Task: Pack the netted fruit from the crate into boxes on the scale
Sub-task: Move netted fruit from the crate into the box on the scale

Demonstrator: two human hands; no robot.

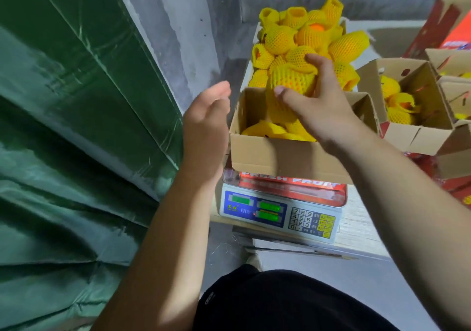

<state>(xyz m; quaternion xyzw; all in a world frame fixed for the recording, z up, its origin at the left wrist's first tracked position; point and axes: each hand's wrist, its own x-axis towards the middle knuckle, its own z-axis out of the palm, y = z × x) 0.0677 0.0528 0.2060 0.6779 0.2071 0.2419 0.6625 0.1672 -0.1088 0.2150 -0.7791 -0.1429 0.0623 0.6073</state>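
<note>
Grey concrete wall behind; right hand (313, 101) grasps netted fruit (290, 81) over box (288, 152) at centre, left hand (206, 124) released. Foam net soft, grippy; cup whole fruit.

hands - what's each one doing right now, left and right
Left hand: open, holding nothing, beside the box.
Right hand: gripping a netted fruit over the box.

From the box on the scale (280, 152) I see open floor to its left before the green tarp (63, 127), heaped netted fruit (305, 37) behind it, another carton (407, 127) crowding its right.
</note>
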